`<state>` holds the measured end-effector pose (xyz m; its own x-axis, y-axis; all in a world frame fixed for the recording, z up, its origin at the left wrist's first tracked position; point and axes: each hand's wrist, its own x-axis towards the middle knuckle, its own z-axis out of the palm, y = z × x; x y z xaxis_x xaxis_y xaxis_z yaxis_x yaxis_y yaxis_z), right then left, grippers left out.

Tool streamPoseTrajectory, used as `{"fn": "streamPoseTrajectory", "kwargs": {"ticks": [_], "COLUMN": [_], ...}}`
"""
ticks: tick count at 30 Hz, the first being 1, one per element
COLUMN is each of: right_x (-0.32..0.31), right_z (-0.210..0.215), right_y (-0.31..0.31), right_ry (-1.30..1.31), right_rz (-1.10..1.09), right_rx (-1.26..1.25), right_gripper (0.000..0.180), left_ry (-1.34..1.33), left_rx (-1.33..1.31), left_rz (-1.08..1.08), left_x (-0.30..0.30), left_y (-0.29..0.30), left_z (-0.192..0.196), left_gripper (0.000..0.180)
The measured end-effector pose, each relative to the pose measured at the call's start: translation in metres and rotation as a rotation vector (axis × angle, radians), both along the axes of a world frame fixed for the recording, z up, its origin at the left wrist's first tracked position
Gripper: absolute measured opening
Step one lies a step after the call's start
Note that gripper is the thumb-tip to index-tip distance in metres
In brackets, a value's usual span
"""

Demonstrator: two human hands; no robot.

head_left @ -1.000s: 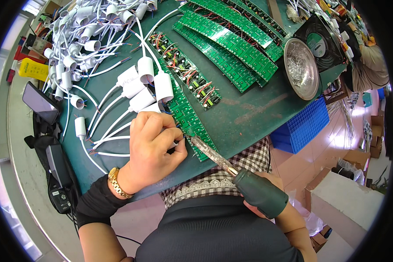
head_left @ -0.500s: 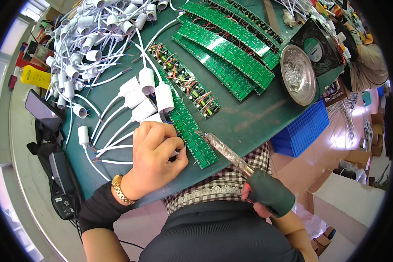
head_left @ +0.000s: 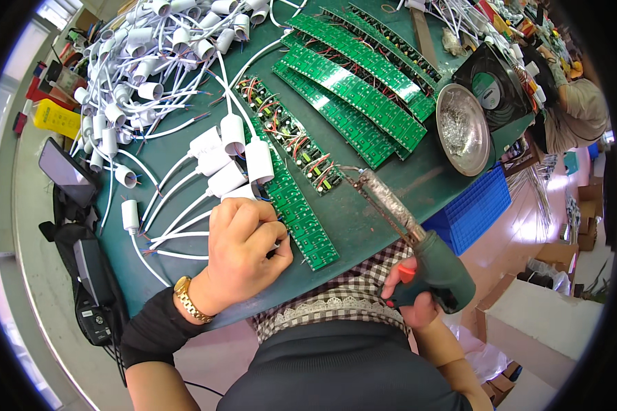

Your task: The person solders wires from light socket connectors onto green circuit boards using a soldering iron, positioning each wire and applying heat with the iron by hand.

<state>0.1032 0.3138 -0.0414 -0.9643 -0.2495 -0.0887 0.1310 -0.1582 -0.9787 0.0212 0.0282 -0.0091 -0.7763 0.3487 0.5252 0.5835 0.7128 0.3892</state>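
My left hand (head_left: 243,240) is closed in a pinch at the left edge of a long green circuit board strip (head_left: 305,233); what its fingers hold is hidden. Several white lamp sockets (head_left: 226,179) with white cables lie along that edge, some partly behind my hand. Around the dark green handle of a soldering gun (head_left: 444,274) with a red trigger wraps my right hand (head_left: 424,314). The gun's tip points up and left, over the lower end of a component-covered board strip (head_left: 298,144), clear of the strip under my left hand.
A heap of white sockets (head_left: 144,68) covers the far left. Stacked green boards (head_left: 363,85) lie at the far middle. On the right are a metal bowl (head_left: 478,147) of silvery bits, a black fan (head_left: 507,82) and a blue crate (head_left: 469,212). A person's sleeve (head_left: 583,109) shows beyond.
My right hand has lifted the soldering gun up and to the right, its tip leaving the near strip. My left hand stays almost in place.
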Motion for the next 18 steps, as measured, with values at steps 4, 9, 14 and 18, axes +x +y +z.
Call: {"fn": "streamPoseTrajectory", "kwargs": {"ticks": [4,9,14,18], "right_x": [0.000,0.003,0.007,0.015], "right_z": [0.000,0.001,0.017,0.025], "right_y": [-0.005,0.001,0.009,0.013], "right_ry": [-0.052,-0.032,0.012,0.068], "right_rz": [-0.134,-0.086,0.181,0.239], "right_rx": [-0.127,-0.105,0.118,0.238], "right_gripper": [0.068,0.065,0.065,0.062], "left_ry": [0.009,-0.009,-0.019,-0.028], "left_rx": [0.005,0.023,0.041,0.045], "left_rz": [-0.012,-0.036,-0.047,-0.042], "left_x": [0.000,-0.001,-0.001,-0.001], "left_y": [-0.001,-0.003,-0.003,-0.003], "left_z": [-0.001,0.000,0.001,0.001], "left_gripper": [0.027,0.027,0.027,0.027]}}
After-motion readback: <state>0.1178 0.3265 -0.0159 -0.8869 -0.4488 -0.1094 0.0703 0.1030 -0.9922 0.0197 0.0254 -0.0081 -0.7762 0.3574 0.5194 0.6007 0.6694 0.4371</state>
